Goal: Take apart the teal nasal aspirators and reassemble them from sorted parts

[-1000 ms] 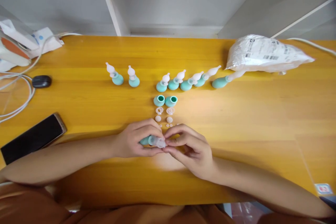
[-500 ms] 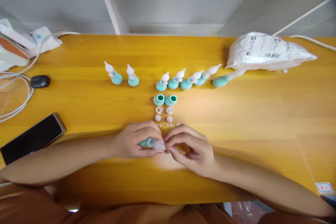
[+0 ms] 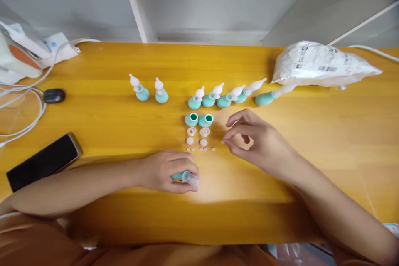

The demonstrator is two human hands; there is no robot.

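Note:
My left hand [image 3: 170, 171] is wrapped around a teal squeeze bulb with a translucent nozzle piece [image 3: 193, 181] pointing right; the fingers hide part of the bulb. My right hand [image 3: 249, 137] hovers right of the loose parts, with curved fingers, thumb and index tips close, and nothing visible in them. Nearest to it lies a tiny pale disc [image 3: 213, 149]. Left of that disc are several more tiny discs [image 3: 203, 149]. Behind them sit two round pale pieces [image 3: 203, 142], two clear rings [image 3: 205, 132] and two open-mouthed teal bulbs [image 3: 205, 121].
Several teal bulbs with pale tips [image 3: 223, 100] stand or lean in a row at the back. A white plastic bag [image 3: 324, 64] lies back right. At left are a black mouse [image 3: 54, 95], a phone [image 3: 43, 161] and white cables [image 3: 34, 122].
My right hand has left the nozzle piece and moved right and away from me, beside the tiny discs. My left hand still holds the bulb. The view has shifted slightly.

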